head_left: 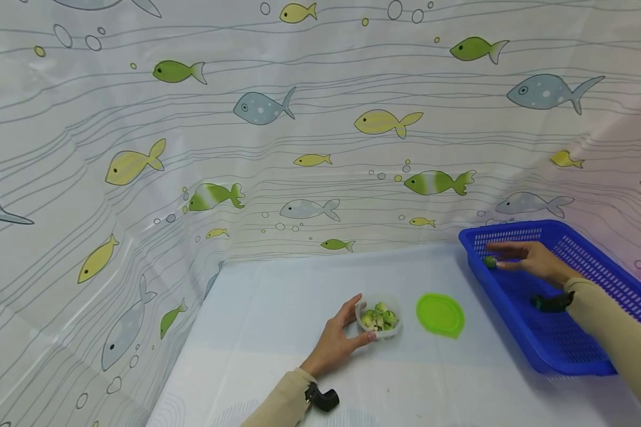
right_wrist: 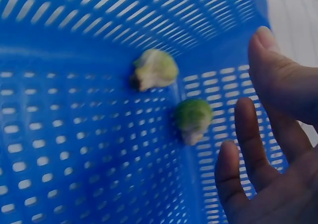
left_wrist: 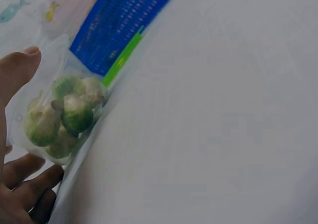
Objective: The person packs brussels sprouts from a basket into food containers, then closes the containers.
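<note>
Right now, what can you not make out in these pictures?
Head view: the right side of the blue basket, partly covered by the right sleeve and cut off by the edge.
Head view: the exact count of sprouts in the clear container, because they overlap.
Left wrist view: the face of the green lid, seen nearly edge-on.
Right wrist view: the base of the right hand, cut off by the edge.

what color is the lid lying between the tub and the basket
The lid is bright green, seen best in the head view.
</note>
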The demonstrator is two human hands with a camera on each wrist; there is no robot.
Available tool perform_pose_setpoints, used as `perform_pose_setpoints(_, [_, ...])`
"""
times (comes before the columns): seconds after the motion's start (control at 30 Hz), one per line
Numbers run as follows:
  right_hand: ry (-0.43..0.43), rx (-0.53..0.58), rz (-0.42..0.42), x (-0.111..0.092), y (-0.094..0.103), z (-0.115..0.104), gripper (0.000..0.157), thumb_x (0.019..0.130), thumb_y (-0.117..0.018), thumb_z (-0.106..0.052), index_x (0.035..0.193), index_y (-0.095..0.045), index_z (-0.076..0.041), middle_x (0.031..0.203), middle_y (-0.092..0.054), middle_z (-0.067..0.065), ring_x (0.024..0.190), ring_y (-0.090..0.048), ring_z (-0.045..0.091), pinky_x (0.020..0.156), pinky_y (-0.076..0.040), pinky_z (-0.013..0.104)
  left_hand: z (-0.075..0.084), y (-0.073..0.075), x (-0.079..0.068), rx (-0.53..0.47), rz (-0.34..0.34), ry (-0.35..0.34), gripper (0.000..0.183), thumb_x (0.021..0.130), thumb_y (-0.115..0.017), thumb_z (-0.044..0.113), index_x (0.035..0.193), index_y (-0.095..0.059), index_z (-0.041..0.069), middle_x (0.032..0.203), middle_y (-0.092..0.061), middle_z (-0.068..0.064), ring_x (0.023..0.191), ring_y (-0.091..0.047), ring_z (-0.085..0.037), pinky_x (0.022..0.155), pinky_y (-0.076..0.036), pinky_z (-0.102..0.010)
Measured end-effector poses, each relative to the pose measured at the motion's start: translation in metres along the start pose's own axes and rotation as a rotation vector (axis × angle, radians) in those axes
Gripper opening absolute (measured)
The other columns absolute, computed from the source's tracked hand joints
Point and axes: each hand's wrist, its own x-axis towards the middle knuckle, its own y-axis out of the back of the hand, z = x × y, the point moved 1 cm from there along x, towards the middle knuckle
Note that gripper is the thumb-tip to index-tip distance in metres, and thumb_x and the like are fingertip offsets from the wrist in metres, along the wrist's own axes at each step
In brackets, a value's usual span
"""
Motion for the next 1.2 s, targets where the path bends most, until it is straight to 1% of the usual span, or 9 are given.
perform_pose_setpoints(0.1, [-0.014, -0.024, -0.04, 0.002, -0.004, 0.004, 0.058, 0.1, -0.077, -0.025, 0.151, -0.058, -0.004, 0.148, -0.062, 0.024, 0.124, -0.069, 0.022, 0.094, -0.056, 0.023, 0.0, 0.0, 0.0, 0.003, 0.002, 0.0, 0.089, 0.095, -0.081, 0.04, 0.168, -0.032, 0.021, 0.159, -0.056, -0.005, 0.141, -0.06, -0.026, 0.12, -0.047, -0.046])
perform_pose_setpoints(0.17, [-0.008, -0.037, -0.068, 0.003, -0.007, 0.005, 0.059, 0.099, -0.078, -0.025, 0.149, -0.059, -0.002, 0.147, -0.063, 0.025, 0.13, -0.065, 0.038, 0.098, -0.059, 0.035, 0.0, 0.0, 0.0, 0.005, 0.002, 0.001, 0.089, 0.095, -0.081, 0.04, 0.168, -0.032, 0.022, 0.159, -0.056, -0.005, 0.141, -0.06, -0.026, 0.12, -0.047, -0.046])
perform_pose_setpoints(0.27, [-0.006, -0.044, -0.107, 0.005, -0.012, 0.005, 0.06, 0.096, -0.08, -0.023, 0.147, -0.059, 0.002, 0.145, -0.063, 0.028, 0.132, -0.061, 0.048, 0.102, -0.059, 0.049, -0.001, 0.0, 0.001, 0.007, 0.003, -0.002, 0.089, 0.095, -0.081, 0.04, 0.167, -0.032, 0.021, 0.159, -0.056, -0.005, 0.141, -0.06, -0.026, 0.12, -0.047, -0.046])
perform_pose_setpoints(0.33, [-0.003, -0.043, -0.132, 0.007, -0.015, 0.006, 0.06, 0.095, -0.08, -0.016, 0.146, -0.058, 0.007, 0.144, -0.062, 0.031, 0.13, -0.062, 0.05, 0.102, -0.058, 0.054, -0.001, 0.0, 0.001, 0.006, 0.002, -0.004, 0.089, 0.096, -0.081, 0.039, 0.167, -0.032, 0.019, 0.159, -0.056, -0.005, 0.141, -0.06, -0.027, 0.12, -0.047, -0.046])
perform_pose_setpoints(0.47, [-0.005, -0.043, -0.176, 0.007, -0.018, 0.007, 0.059, 0.09, -0.078, -0.002, 0.142, -0.057, 0.014, 0.142, -0.06, 0.037, 0.125, -0.066, 0.05, 0.1, -0.06, 0.054, -0.002, 0.0, 0.0, 0.002, 0.0, -0.003, 0.089, 0.096, -0.081, 0.039, 0.167, -0.033, 0.018, 0.159, -0.056, -0.005, 0.141, -0.06, -0.027, 0.12, -0.047, -0.046])
perform_pose_setpoints(0.57, [-0.015, -0.036, -0.188, 0.007, -0.02, 0.008, 0.058, 0.087, -0.077, 0.004, 0.14, -0.057, 0.017, 0.139, -0.061, 0.038, 0.123, -0.066, 0.051, 0.097, -0.061, 0.052, -0.002, 0.0, 0.0, -0.003, -0.001, 0.001, 0.089, 0.096, -0.081, 0.039, 0.167, -0.033, 0.019, 0.159, -0.056, -0.004, 0.141, -0.059, -0.026, 0.12, -0.047, -0.046])
perform_pose_setpoints(0.83, [-0.029, -0.035, -0.165, 0.006, -0.023, 0.011, 0.058, 0.081, -0.075, 0.011, 0.137, -0.059, 0.018, 0.131, -0.068, 0.035, 0.12, -0.068, 0.051, 0.093, -0.063, 0.051, -0.002, -0.001, 0.001, 0.003, -0.004, -0.004, 0.089, 0.096, -0.081, 0.038, 0.168, -0.032, 0.018, 0.159, -0.056, -0.006, 0.141, -0.06, -0.028, 0.12, -0.047, -0.048])
perform_pose_setpoints(1.03, [-0.045, -0.073, -0.103, 0.009, -0.025, 0.016, 0.051, 0.084, -0.08, 0.004, 0.132, -0.065, 0.015, 0.125, -0.072, 0.032, 0.111, -0.073, 0.043, 0.089, -0.065, 0.045, -0.001, 0.0, 0.002, 0.0, -0.006, 0.0, 0.089, 0.096, -0.081, 0.04, 0.168, -0.032, 0.019, 0.16, -0.055, -0.005, 0.141, -0.06, -0.027, 0.12, -0.046, -0.049])
perform_pose_setpoints(1.2, [-0.038, -0.151, -0.04, 0.012, -0.027, 0.013, 0.045, 0.086, -0.085, -0.007, 0.124, -0.071, 0.012, 0.113, -0.077, 0.025, 0.098, -0.075, 0.032, 0.082, -0.064, 0.04, -0.001, 0.0, 0.002, 0.003, -0.006, -0.005, 0.089, 0.096, -0.081, 0.039, 0.167, -0.032, 0.019, 0.159, -0.056, -0.007, 0.141, -0.06, -0.027, 0.12, -0.047, -0.048])
